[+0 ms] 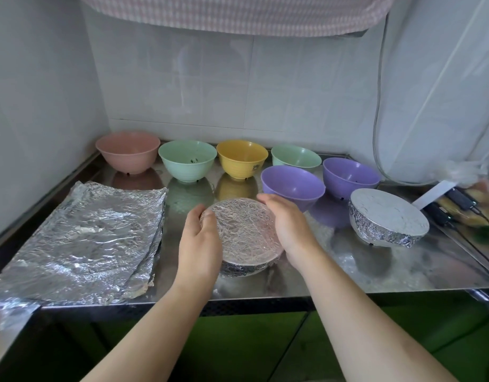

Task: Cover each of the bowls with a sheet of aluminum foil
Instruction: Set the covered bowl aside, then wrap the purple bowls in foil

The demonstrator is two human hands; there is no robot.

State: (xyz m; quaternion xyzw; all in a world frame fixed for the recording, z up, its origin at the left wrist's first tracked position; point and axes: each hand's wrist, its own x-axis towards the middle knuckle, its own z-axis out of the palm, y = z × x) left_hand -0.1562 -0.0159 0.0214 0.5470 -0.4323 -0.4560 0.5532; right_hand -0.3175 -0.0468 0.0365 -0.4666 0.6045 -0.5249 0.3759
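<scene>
Foil sheets [80,241] lie left of two covered bowls [244,232], with six uncovered bowls [242,158] behind.

Bare counter [334,244] between foil-covered bowls [386,219]

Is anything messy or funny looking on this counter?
A little. The front purple bowl leans over on its side instead of standing flat like the other bowls. The stack of foil sheets is crinkled, and its near corner hangs off the counter's front edge. Nothing is spilled.
</scene>
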